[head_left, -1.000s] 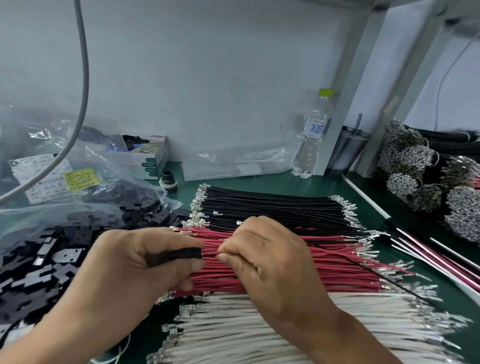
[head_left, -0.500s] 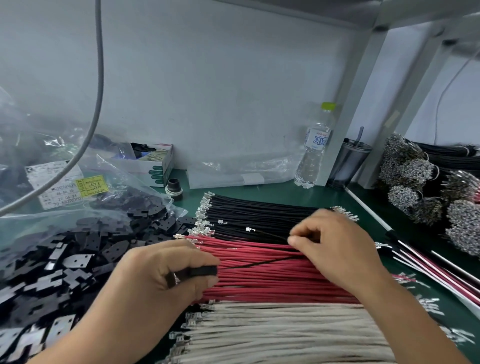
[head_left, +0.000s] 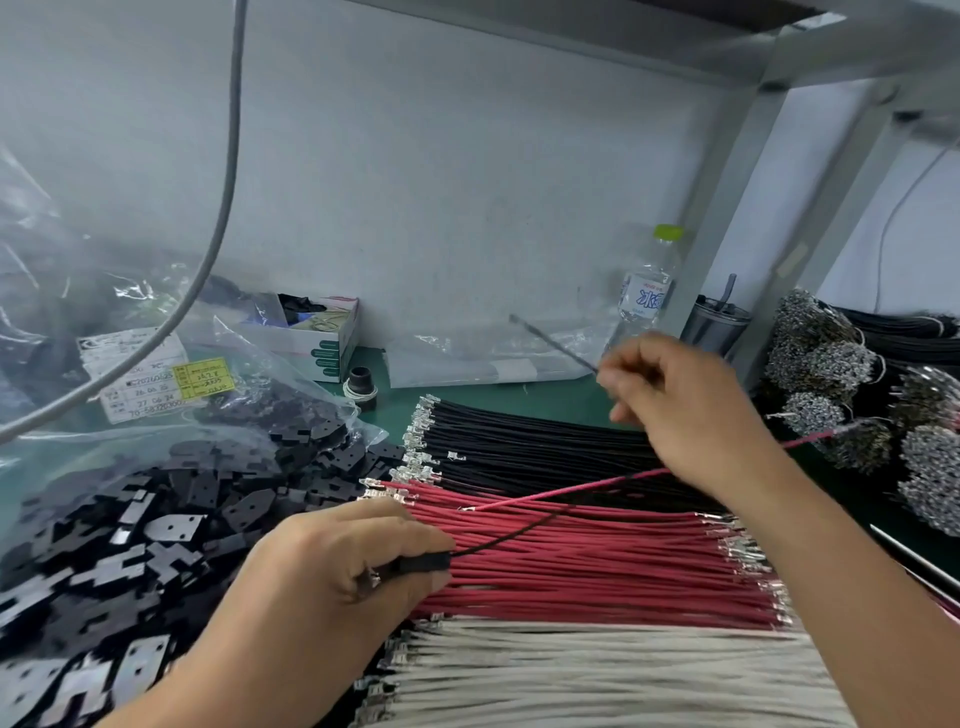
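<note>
Hands (head_left: 332, 571) (head_left: 691, 410) on black connector (head_left: 423, 562), black wire (head_left: 551, 344)

Matt rubbery red wires (head_left: 597, 566) with shiny metal terminals (head_left: 748, 558); glossy clear plastic bag (head_left: 171, 415); matt green surface (head_left: 519, 397)

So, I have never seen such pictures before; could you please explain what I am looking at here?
There is no machine: a person works with bare hands, and a camera worn on the head looks down at them. On the green bench lie rows of black wires, red wires and white wires, with a bag of black plates at the left. The left hand holds a small black connector with one black wire coming out. The right hand pinches a dark wire, which is blurred; a single red wire runs beneath it.
</note>
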